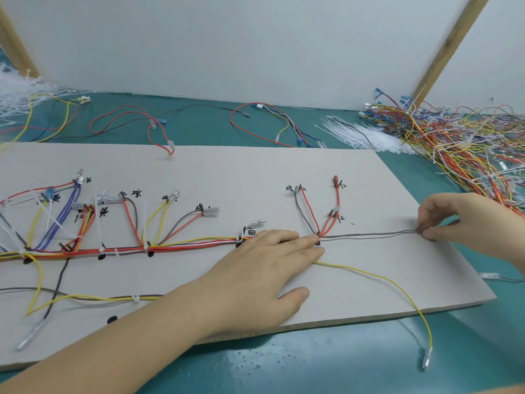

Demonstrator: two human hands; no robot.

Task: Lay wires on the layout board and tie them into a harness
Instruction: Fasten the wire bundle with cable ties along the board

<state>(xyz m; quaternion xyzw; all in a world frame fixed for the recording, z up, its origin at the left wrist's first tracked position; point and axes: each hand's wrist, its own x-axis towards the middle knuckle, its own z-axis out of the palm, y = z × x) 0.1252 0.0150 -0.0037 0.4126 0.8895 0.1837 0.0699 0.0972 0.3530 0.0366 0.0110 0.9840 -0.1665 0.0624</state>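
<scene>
A pale layout board (216, 177) with handwritten labels lies on the teal table. A bundle of red, yellow and white wires (176, 245) runs along it, tied with white cable ties, with branches fanning up to terminals. My left hand (261, 268) lies flat on the bundle, its fingertips pressing at the junction where red and brown branches split. My right hand (466, 220) pinches the end of two grey-brown wires (369, 235) stretched along the board's right side. A loose yellow wire (397, 285) trails from under my left hand, off the board's front edge.
A large tangle of spare wires (460, 137) and a heap of white cable ties (366, 135) lie at the back right. More cable ties (20, 92) are piled at the back left. Loose red and black wires (127, 120) lie behind the board. White panels stand behind.
</scene>
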